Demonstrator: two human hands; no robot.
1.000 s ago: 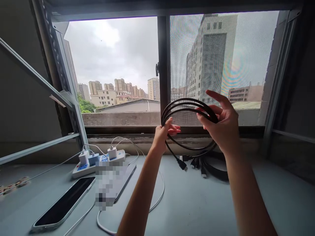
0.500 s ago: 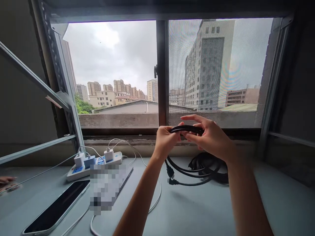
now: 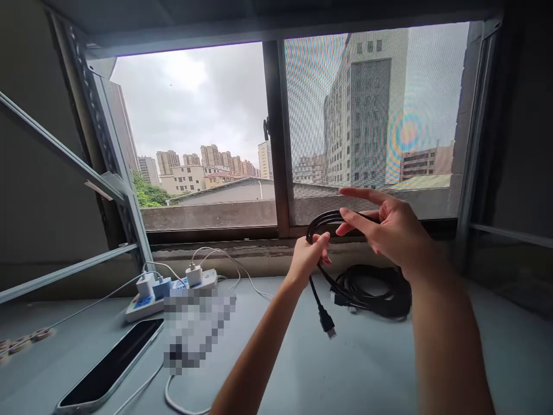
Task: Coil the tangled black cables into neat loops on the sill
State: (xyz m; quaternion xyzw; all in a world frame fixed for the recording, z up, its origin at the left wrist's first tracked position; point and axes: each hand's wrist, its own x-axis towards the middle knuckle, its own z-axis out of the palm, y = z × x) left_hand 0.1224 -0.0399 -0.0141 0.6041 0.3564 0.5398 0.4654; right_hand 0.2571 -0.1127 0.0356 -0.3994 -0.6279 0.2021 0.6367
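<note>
My hands are standing farther apart than half a second ago: my left hand (image 3: 307,256) is now sitting lower and further right against the window, and the black cable (image 3: 326,218) is rising into a higher arch between the two. Its plug (image 3: 326,321) is hanging lower than before, its metal end pointing down.

My left hand is closing around the gathered loops, the thumb lying across them and the fingers curling in behind. My right hand (image 3: 397,233) is staying partly spread: the index finger is reaching out straight to the left, the thumb is lying along the front of the strands, and the loops are passing between thumb and fingers. Whether those fingers are pinching the cable or only steering it, I cannot tell.

I am holding the arch above the table (image 3: 367,369), before the window (image 3: 207,138). Lower strands are trailing from my left hand toward a black cable bundle (image 3: 404,297), which is resting on the table beneath my right hand; where one is ending and the other beginning, I cannot make out.

To the left, a power strip (image 3: 132,314) is carrying chargers (image 3: 194,275), and a phone (image 3: 112,364) is lying face up near a pixelated patch (image 3: 199,325).
</note>
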